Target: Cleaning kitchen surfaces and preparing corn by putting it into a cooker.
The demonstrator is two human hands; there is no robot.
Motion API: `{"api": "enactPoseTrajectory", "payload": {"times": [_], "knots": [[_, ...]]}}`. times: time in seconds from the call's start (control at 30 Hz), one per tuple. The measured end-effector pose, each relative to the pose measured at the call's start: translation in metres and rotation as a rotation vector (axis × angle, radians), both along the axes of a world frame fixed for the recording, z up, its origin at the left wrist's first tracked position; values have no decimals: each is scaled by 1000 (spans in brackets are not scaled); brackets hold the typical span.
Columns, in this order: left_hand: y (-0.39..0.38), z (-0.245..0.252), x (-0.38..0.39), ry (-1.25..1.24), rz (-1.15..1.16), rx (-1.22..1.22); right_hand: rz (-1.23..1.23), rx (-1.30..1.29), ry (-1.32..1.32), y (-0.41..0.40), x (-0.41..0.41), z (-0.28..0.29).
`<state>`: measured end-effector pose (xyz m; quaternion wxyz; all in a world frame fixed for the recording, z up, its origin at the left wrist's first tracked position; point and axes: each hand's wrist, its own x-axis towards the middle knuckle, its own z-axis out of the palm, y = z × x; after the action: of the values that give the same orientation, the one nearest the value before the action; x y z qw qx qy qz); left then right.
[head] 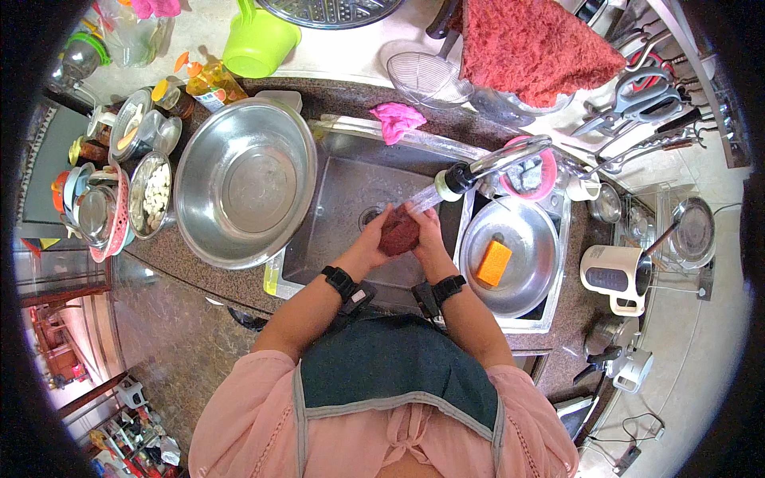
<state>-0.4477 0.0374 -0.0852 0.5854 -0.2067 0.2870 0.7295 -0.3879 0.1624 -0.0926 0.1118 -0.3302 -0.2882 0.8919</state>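
Over the dark sink basin [352, 185], both my hands hold a dark red, rounded object [399, 236], possibly a beetroot. My left hand [372, 244] grips its left side and my right hand [427, 232] its right. Water runs from the chrome faucet [478, 170] onto the hands and the object. Part of its surface is hidden by my fingers. A drain [369, 217] shows just left of the hands. Each wrist wears a black strap.
A wide steel basin [203, 179] stands left of the sink. To the right, an orange sponge [494, 263] lies in a steel bowl [538, 281]. A pink cloth [397, 121] hangs over the back rim. A bowl of pale pieces [156, 191] sits far left.
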Motion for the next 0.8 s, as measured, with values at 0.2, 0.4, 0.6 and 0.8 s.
{"api": "enactPoseTrajectory", "payload": {"times": [0.2,0.4,0.6,0.8], "knots": [[-9,21,6,-39,-166,94,212,35,15,8,-13,13],[-4,18,1,329,-516,19,418,347,34,12,-23,14],[5,-19,11,958,-750,-191,705,1012,-400,8,-30,-15],[4,-33,37,1725,-898,-478,734,1689,-404,5,-9,-63]]}}
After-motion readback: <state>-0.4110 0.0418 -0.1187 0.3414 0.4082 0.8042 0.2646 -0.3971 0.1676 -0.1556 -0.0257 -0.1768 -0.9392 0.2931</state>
